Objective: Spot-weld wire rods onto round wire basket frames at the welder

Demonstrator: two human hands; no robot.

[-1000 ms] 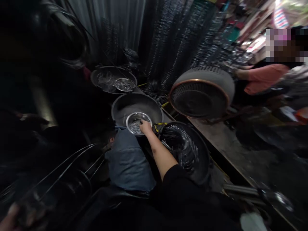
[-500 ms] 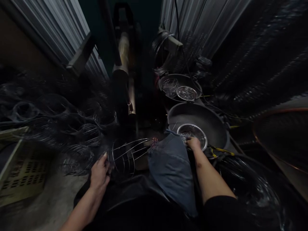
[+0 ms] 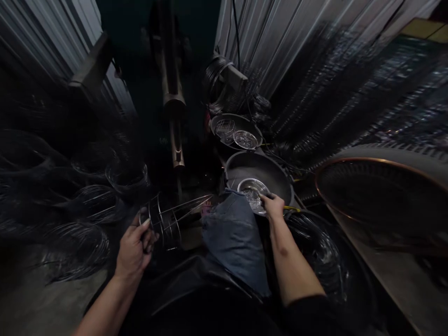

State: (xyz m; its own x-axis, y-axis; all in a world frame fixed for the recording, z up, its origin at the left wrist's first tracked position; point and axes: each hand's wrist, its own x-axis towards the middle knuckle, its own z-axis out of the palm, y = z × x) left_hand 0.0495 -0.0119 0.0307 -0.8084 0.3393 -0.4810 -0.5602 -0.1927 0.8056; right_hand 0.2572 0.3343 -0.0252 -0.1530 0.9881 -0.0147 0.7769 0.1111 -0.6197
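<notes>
My left hand (image 3: 136, 240) is closed on the near end of a round wire frame (image 3: 170, 219), whose long thin rods point right across my lap. My right hand (image 3: 273, 205) reaches over the right rim of a shiny metal bowl (image 3: 252, 212) with small thin metal pieces in it. The fingers of that hand are pinched together, and what is between them is too dark and small to make out. The bowl sits in a large dark round pan (image 3: 276, 170). A blue cloth (image 3: 234, 238) is draped over my knee, just left of the bowl.
Ahead stands a machine with a vertical metal rod (image 3: 178, 154). Behind the pan is a second pan (image 3: 235, 117) with a bowl and wire rings. Coils of wire (image 3: 80, 247) lie at left; a coil in black wrapping (image 3: 324, 252) and a copper-rimmed round fan (image 3: 381, 196) are at right.
The view has swung to the right. My right hand has risen from the metal pieces to the bowl's right edge. The wire frame stays in my left hand, tilted slightly differently.
</notes>
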